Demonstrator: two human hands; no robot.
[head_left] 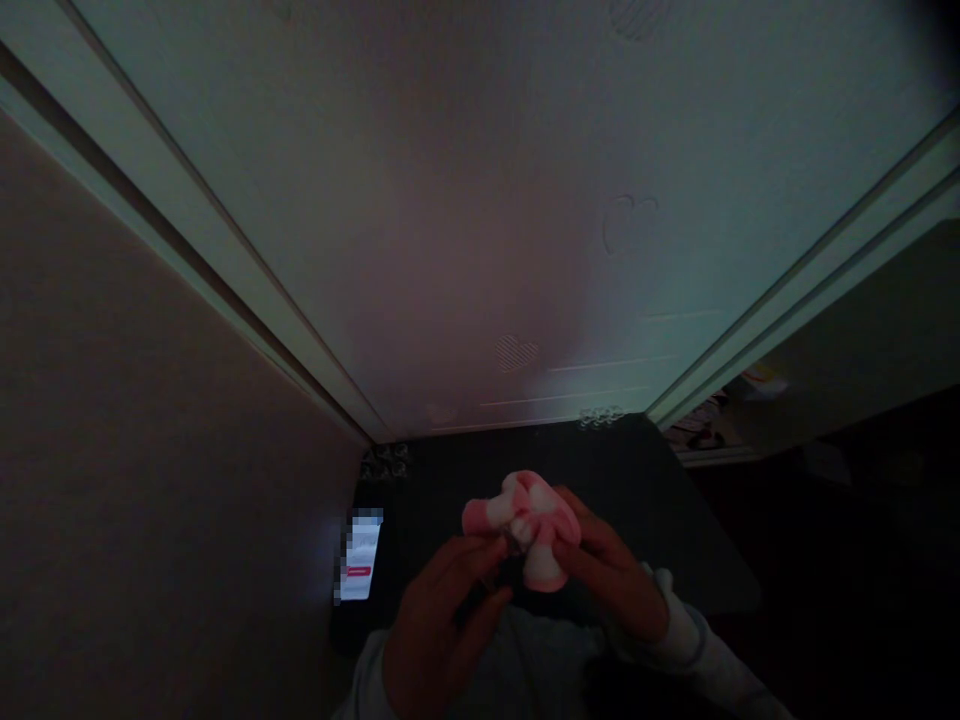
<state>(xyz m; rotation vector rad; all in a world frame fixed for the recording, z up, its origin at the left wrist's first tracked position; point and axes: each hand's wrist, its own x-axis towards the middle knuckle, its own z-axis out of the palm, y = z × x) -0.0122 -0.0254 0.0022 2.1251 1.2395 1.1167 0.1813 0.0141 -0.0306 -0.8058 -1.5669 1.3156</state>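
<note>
A pink-and-white object [525,515] with rounded lobes and stubby tube-like ends is held above the dark tabletop, in front of my body. My right hand [619,575] grips its right side, thumb in front and fingers behind. From the left, my left hand [450,610] reaches in with bent fingers, the index tip against the object's lower left side. Something small and dim seems to lie by those fingertips, too dark to name. The object's exact kind is unclear in this low light.
A lit phone [361,555] lies at the left of the dark tabletop [465,460]. Small clear pieces sit in one cluster [386,460] at the back left and another cluster [601,416] at the back edge. Behind rises a pale panel [450,250] with heart shapes; a wall [150,420] stands left.
</note>
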